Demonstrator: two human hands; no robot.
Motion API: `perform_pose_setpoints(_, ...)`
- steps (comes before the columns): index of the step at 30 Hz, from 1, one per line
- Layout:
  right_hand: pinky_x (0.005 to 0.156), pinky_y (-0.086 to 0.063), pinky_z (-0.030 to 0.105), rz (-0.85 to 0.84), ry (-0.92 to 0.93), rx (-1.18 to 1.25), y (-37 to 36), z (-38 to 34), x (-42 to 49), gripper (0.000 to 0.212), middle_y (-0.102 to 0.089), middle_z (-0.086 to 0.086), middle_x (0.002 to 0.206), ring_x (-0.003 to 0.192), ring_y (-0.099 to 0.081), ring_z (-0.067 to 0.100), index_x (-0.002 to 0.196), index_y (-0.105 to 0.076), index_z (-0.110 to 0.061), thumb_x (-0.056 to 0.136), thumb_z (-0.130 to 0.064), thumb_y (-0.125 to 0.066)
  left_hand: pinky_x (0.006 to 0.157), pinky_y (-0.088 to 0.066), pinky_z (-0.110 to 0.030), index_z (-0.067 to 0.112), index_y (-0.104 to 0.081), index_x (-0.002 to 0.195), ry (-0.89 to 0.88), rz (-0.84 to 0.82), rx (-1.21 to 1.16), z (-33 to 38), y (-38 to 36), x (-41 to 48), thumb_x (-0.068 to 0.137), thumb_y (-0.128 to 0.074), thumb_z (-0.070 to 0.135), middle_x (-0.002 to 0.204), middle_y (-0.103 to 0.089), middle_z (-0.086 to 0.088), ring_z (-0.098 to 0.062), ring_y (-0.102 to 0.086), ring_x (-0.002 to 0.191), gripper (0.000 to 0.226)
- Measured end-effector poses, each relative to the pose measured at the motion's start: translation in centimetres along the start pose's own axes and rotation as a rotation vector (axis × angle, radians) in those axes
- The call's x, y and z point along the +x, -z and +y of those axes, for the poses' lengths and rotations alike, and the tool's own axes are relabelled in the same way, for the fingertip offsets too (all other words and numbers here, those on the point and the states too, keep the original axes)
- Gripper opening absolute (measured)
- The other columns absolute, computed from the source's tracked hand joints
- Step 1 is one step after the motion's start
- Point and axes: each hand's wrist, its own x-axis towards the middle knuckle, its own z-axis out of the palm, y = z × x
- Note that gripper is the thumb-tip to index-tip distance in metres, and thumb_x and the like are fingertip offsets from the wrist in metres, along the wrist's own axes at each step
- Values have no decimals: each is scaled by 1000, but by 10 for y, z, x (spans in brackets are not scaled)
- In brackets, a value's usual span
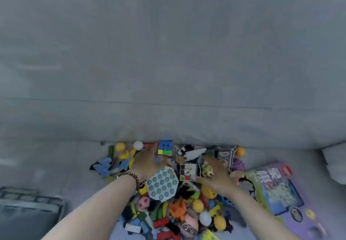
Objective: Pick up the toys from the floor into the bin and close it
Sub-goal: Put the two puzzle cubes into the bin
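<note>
A heap of small toys (177,209) lies on the pale floor against a grey wall. My left hand (148,162), with a bead bracelet at the wrist, reaches flat into the pile beside a colour cube (165,148) and above a pale hexagonal bubble-pop toy (162,183). My right hand (219,175) lies spread over the toys near a green figure (207,169) and a white puzzle cube (187,171). Neither hand plainly grips anything. A dark grey bin (28,208) stands at the lower left, only partly in view.
A purple and green toy box (277,189) lies flat to the right of the pile. Yellow and white balls (119,147) rest along the wall. A white object (335,164) shows at the right edge. Bare floor lies between the bin and the pile.
</note>
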Motion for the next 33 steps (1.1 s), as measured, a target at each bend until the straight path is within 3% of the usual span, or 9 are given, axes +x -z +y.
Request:
perform_pose_setpoints(6,91,-20,15,-50,139,-85,-32,26,48,70,-39,-18,126,123,-29,2,133,-42,-40,71,-49,-74,102,-35,-22,18,-36,140,-161,37,79,-38,-21,63,84,-62,47,142,-37,2,-15,-41,129,68)
perform_pose_setpoints(10,104,-20,23,-72,165,-147,-32,39,58,75,-37,-21,129,125,-27,2,134,-39,-41,69,-51,-75,103,-37,-24,16,-40,138,-254,90,104,-54,-27,75,77,-71,44,134,-41,3,-12,-43,124,74)
perform_pose_setpoints(14,99,-19,23,-79,172,-190,-37,41,60,79,-41,-16,135,128,-29,10,134,-37,-43,66,-54,-76,93,-43,-33,21,-45,136,-238,130,296,-68,-37,75,58,-43,80,124,-49,1,-19,-49,113,98)
perform_pose_setpoints(18,101,-32,27,-56,156,-94,-44,42,56,75,-52,-18,125,120,-42,7,124,-49,-44,57,-66,-74,82,-40,-29,25,-58,111,-197,190,291,-64,-42,69,54,-35,78,105,-58,7,-18,-50,99,82)
perform_pose_setpoints(20,88,-43,16,-26,131,89,-37,29,45,59,-62,-22,111,106,-55,-3,114,-58,-40,62,-55,-79,75,-46,-31,21,-61,98,-184,207,102,-55,-36,59,62,-50,72,92,-64,6,-16,-56,88,63)
perform_pose_setpoints(23,70,-41,7,-22,78,275,-6,-5,25,40,-63,-27,100,94,-58,-8,108,-59,-35,73,-38,-77,80,-50,-29,17,-53,114,-57,172,-294,-37,-13,36,77,-71,47,109,-61,2,-15,-59,98,51)
perform_pose_setpoints(25,77,-46,13,-48,79,340,22,-35,6,38,-64,-22,102,94,-59,-7,106,-56,-35,74,-39,-75,83,-53,-33,17,-47,114,16,157,-517,-17,13,13,80,-70,39,112,-58,-1,-18,-60,100,47)
perform_pose_setpoints(28,90,-53,34,-85,111,496,56,-93,-30,61,-69,-4,112,100,-67,14,121,-53,-23,66,-42,-74,83,-56,-43,14,-46,109,47,157,-815,10,62,-39,82,-69,33,110,-63,-12,-26,-67,91,41)
perform_pose_setpoints(33,85,-54,39,-194,251,712,60,-213,-101,52,-71,3,107,96,-69,21,120,-51,-24,72,-25,-70,78,-56,-26,19,-44,125,-113,139,-1146,12,151,-168,77,-65,38,119,-63,-11,-19,-66,99,56)
